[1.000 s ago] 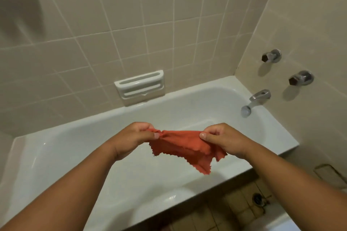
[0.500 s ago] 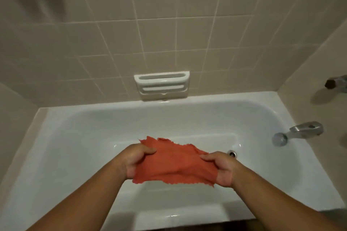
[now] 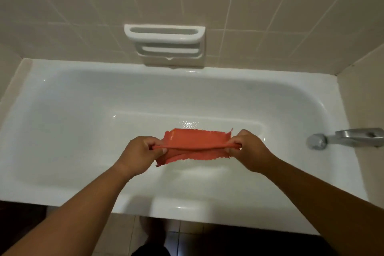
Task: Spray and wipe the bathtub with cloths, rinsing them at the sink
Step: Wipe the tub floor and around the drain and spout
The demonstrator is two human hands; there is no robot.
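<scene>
Head view, looking down. Grips the left end of an orange-red cloth with the left hand, fingers curled round the bunched edge. Pinches the right end with the right hand, fingers likewise curled onto the fabric. Holds it pulled out flat between the two, folded along its length, zigzag-cut edges showing at the far and near sides. Keeps it over the middle of the white bathtub, forearms reaching across the near rim. Shows a white soap holder set into the beige tiled wall just above the far rim. Shows a metal spout at the tub's right end, apart from the right hand.
</scene>
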